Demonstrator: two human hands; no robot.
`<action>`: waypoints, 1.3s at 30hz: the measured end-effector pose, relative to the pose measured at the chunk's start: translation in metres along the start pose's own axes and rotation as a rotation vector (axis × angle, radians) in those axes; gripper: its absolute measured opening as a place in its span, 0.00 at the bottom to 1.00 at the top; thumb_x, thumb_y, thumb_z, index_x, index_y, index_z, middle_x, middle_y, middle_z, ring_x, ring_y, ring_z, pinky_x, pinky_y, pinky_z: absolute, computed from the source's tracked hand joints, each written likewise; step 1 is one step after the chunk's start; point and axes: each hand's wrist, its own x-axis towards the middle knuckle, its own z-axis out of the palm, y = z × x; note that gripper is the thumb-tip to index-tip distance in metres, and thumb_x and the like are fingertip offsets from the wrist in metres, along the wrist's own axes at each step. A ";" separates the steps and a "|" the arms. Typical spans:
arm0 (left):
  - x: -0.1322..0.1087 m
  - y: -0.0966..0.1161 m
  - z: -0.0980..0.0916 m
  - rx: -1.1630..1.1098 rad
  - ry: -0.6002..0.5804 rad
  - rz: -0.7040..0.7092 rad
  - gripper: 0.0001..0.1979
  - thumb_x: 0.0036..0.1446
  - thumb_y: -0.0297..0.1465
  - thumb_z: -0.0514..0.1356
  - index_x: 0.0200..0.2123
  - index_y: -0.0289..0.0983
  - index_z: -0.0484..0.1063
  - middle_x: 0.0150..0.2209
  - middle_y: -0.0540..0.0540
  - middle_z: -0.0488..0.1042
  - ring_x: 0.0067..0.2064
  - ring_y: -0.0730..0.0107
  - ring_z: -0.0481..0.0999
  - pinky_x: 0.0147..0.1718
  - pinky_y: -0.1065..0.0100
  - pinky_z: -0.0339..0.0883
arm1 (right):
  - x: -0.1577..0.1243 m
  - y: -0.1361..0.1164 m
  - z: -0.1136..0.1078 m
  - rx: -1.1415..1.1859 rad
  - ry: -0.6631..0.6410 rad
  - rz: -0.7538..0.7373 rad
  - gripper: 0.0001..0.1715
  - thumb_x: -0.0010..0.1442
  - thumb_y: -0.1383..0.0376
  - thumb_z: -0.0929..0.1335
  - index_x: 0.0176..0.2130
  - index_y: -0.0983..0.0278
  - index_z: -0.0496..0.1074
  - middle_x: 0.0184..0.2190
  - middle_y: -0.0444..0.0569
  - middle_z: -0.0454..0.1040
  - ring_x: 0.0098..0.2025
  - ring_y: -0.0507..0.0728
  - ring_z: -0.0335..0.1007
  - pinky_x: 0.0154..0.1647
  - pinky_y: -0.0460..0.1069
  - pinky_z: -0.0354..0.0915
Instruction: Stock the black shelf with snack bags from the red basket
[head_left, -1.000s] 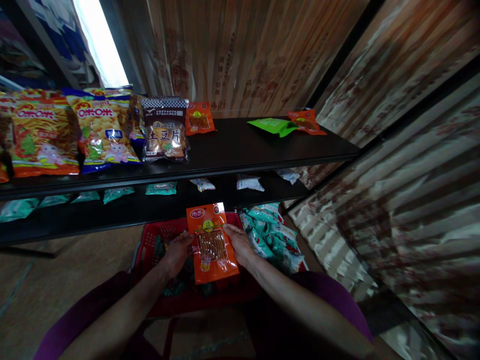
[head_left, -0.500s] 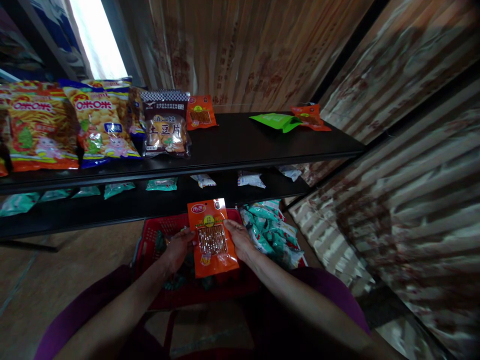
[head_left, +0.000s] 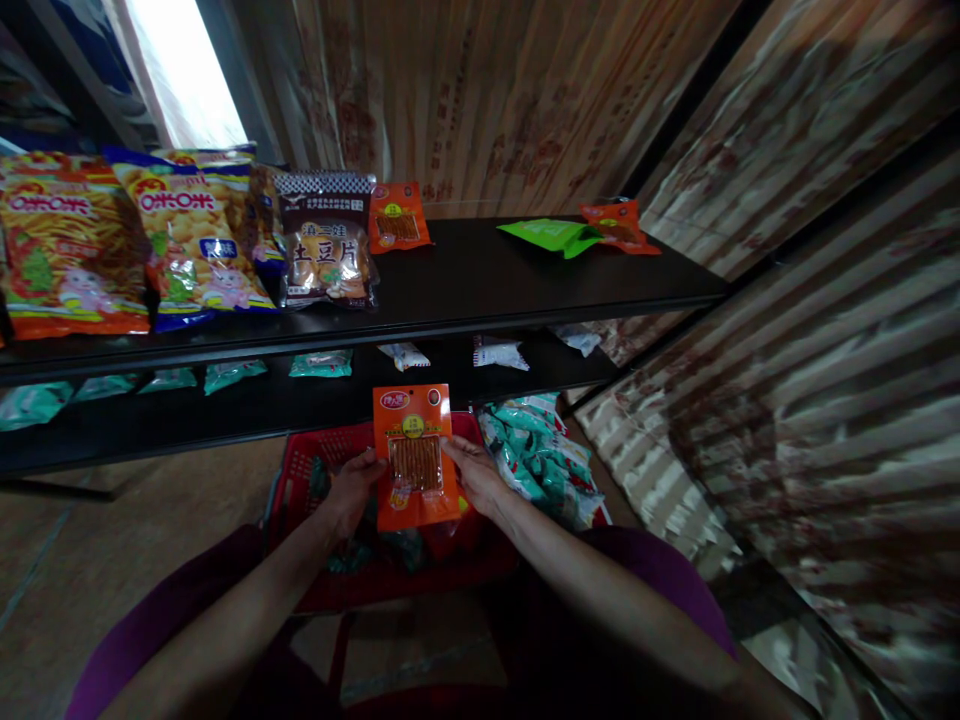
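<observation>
I hold the orange packet [head_left: 416,457] face-on to me, over the red basket [head_left: 298,460] and at six o'clock from the black shelf [head_left: 465,275]. I'd guess it is light and bendy, with slick, glossy film, and the brown strips [head_left: 415,466] inside could crush, so its flat side edges seem the best hold. My left hand [head_left: 352,492] pinches the nine o'clock edge; my right hand [head_left: 478,478] pinches the three o'clock edge, thumb in front, the fingers behind largely hidden.
</observation>
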 end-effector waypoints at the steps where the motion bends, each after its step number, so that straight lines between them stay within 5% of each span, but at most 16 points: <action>1: 0.000 0.001 0.000 -0.006 0.001 0.008 0.16 0.38 0.33 0.70 0.33 0.34 0.76 0.31 0.45 0.80 0.33 0.63 0.79 0.34 0.65 0.71 | -0.002 0.002 0.000 -0.021 -0.022 0.002 0.22 0.37 0.58 0.79 0.32 0.65 0.75 0.28 0.46 0.80 0.31 0.55 0.75 0.36 0.49 0.68; 8: -0.005 0.006 0.001 -0.045 0.092 0.012 0.11 0.42 0.26 0.66 0.33 0.35 0.75 0.28 0.46 0.79 0.31 0.65 0.79 0.30 0.68 0.71 | -0.023 0.022 -0.003 -0.060 -0.110 0.136 0.29 0.33 0.63 0.79 0.38 0.64 0.76 0.32 0.48 0.81 0.33 0.58 0.77 0.39 0.53 0.69; 13: -0.004 0.004 -0.001 -0.068 0.147 -0.020 0.08 0.45 0.23 0.63 0.33 0.34 0.75 0.29 0.45 0.79 0.32 0.64 0.79 0.33 0.67 0.73 | -0.028 0.023 -0.006 -0.064 -0.117 0.186 0.25 0.32 0.62 0.79 0.33 0.65 0.77 0.31 0.48 0.80 0.31 0.56 0.76 0.36 0.50 0.70; 30: -0.016 0.007 0.005 0.011 -0.096 -0.068 0.25 0.39 0.24 0.69 0.44 0.33 0.72 0.41 0.41 0.79 0.42 0.59 0.79 0.40 0.64 0.72 | -0.021 0.010 -0.009 -0.038 0.035 0.122 0.20 0.33 0.68 0.77 0.32 0.64 0.77 0.28 0.47 0.81 0.29 0.54 0.76 0.32 0.46 0.70; 39: -0.013 0.020 0.013 0.066 -0.132 0.005 0.25 0.38 0.22 0.67 0.45 0.34 0.72 0.43 0.42 0.79 0.41 0.62 0.78 0.41 0.64 0.70 | -0.023 -0.009 -0.005 -0.050 -0.075 0.074 0.19 0.37 0.67 0.78 0.34 0.65 0.78 0.33 0.47 0.81 0.33 0.53 0.76 0.39 0.47 0.69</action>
